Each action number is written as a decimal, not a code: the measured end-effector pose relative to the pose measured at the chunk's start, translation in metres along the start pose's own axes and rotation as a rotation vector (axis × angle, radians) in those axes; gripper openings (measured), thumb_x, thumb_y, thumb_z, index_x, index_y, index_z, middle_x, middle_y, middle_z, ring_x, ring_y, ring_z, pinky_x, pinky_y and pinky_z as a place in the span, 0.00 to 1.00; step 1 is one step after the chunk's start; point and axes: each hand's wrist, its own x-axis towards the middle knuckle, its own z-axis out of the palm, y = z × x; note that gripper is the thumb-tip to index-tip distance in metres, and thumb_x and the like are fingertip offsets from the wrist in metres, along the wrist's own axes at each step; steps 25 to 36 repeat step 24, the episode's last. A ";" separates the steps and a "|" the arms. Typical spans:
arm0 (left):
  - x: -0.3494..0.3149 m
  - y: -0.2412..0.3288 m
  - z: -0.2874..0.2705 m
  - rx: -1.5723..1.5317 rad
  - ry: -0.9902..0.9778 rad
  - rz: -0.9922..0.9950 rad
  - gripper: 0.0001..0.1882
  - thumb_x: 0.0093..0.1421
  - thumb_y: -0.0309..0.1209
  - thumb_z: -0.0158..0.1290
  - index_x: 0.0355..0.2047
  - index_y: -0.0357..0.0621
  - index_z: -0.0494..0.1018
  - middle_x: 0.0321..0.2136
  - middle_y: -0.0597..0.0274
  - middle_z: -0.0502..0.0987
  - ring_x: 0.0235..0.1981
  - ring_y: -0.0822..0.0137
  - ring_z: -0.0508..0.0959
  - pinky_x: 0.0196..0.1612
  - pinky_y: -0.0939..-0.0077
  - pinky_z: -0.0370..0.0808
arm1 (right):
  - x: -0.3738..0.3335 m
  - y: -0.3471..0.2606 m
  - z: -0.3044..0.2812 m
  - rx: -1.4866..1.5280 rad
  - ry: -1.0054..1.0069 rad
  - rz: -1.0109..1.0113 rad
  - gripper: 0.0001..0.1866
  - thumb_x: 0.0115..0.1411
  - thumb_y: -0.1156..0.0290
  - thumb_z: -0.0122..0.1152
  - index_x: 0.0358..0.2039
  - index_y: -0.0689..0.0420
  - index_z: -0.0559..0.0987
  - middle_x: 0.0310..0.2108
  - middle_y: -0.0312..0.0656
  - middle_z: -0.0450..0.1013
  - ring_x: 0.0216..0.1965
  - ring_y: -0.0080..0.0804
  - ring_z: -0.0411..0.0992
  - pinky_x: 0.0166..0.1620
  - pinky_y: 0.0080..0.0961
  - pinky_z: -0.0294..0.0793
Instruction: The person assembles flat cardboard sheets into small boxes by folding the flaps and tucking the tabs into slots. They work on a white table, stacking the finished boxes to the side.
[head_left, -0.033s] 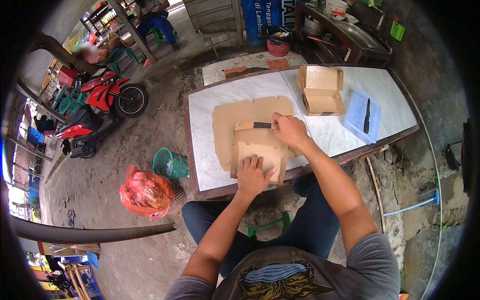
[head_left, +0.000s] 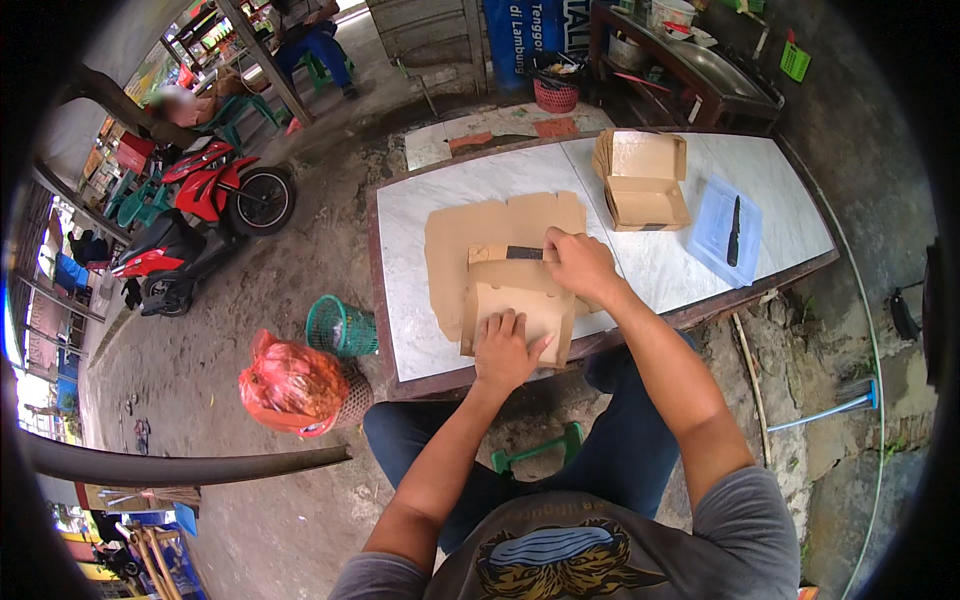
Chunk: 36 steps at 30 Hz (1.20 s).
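Note:
A partly folded brown cardboard box (head_left: 525, 300) lies near the table's front edge, on top of flat cardboard sheets (head_left: 450, 225). My left hand (head_left: 505, 350) rests on its near panel with fingers spread, pressing it down. At the box's far right corner, my right hand (head_left: 580, 262) has its fingers curled around the end of the far strip, which carries a dark label. The fingertips there are partly hidden. To the right, a stack of formed cardboard boxes (head_left: 648, 205) stands with the top one's lid up.
A black-handled knife (head_left: 735, 235) lies on a translucent blue plastic lid or tray (head_left: 710, 245) at the right of the white table (head_left: 405, 300). Left of the table stand a green basket (head_left: 340, 328) and a red plastic bag (head_left: 290, 385). A red motorbike (head_left: 200, 195) is parked farther off.

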 end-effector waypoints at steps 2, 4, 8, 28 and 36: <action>-0.002 -0.002 0.002 0.016 0.003 -0.004 0.33 0.67 0.56 0.55 0.51 0.33 0.80 0.48 0.48 0.77 0.52 0.47 0.75 0.58 0.51 0.70 | -0.013 -0.003 -0.006 0.041 -0.027 -0.038 0.13 0.58 0.63 0.63 0.42 0.53 0.81 0.37 0.53 0.83 0.42 0.56 0.82 0.45 0.51 0.80; -0.003 -0.001 0.001 0.046 -0.003 -0.016 0.34 0.67 0.58 0.54 0.52 0.35 0.81 0.49 0.48 0.77 0.52 0.46 0.75 0.58 0.51 0.70 | -0.025 -0.007 -0.013 0.068 -0.083 -0.043 0.16 0.56 0.61 0.66 0.44 0.52 0.80 0.38 0.53 0.83 0.43 0.56 0.82 0.45 0.49 0.80; -0.008 0.006 -0.008 0.058 -0.099 -0.093 0.35 0.67 0.60 0.53 0.52 0.39 0.82 0.48 0.47 0.78 0.51 0.45 0.75 0.56 0.50 0.70 | -0.037 0.010 -0.005 0.154 -0.091 -0.264 0.25 0.55 0.51 0.75 0.45 0.56 0.81 0.34 0.48 0.82 0.40 0.49 0.82 0.44 0.43 0.78; -0.022 0.000 0.000 0.073 -0.141 -0.107 0.39 0.66 0.61 0.53 0.66 0.46 0.74 0.54 0.50 0.71 0.55 0.48 0.70 0.57 0.48 0.68 | 0.041 0.062 0.095 0.214 -0.360 -0.087 0.19 0.66 0.53 0.65 0.39 0.57 0.88 0.36 0.50 0.85 0.38 0.43 0.82 0.47 0.40 0.79; -0.022 0.000 0.000 0.073 -0.141 -0.107 0.39 0.66 0.61 0.53 0.66 0.46 0.74 0.54 0.50 0.71 0.55 0.48 0.70 0.57 0.48 0.68 | 0.041 0.062 0.095 0.214 -0.360 -0.087 0.19 0.66 0.53 0.65 0.39 0.57 0.88 0.36 0.50 0.85 0.38 0.43 0.82 0.47 0.40 0.79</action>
